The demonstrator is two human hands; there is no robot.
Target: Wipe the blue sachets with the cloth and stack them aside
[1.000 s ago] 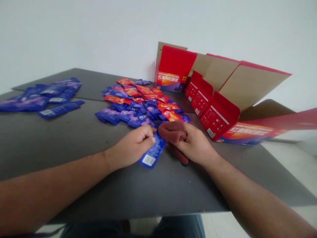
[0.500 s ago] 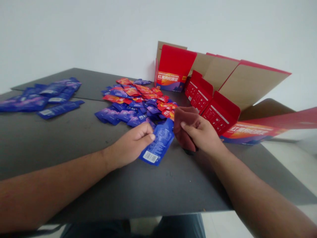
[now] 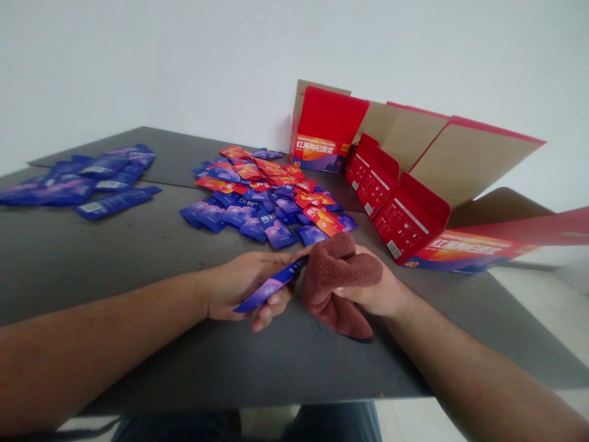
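Observation:
My left hand (image 3: pixel 243 288) grips a blue sachet (image 3: pixel 269 286) edge-on, just above the dark table (image 3: pixel 138 258). My right hand (image 3: pixel 372 288) is closed on a maroon cloth (image 3: pixel 335 279), which is pressed against the sachet's far end. Behind both hands lies a pile of blue and red-orange sachets (image 3: pixel 267 190).
A second pile of blue sachets (image 3: pixel 83 181) lies at the far left. Opened red cardboard boxes (image 3: pixel 405 184) with raised flaps stand at the back right. The table's near edge runs along my lap, and its right edge drops to a pale floor.
My left hand has turned the sachet from flat, barcode up, to edge-on. My right hand, which had lifted the cloth away, has brought it back down against the sachet.

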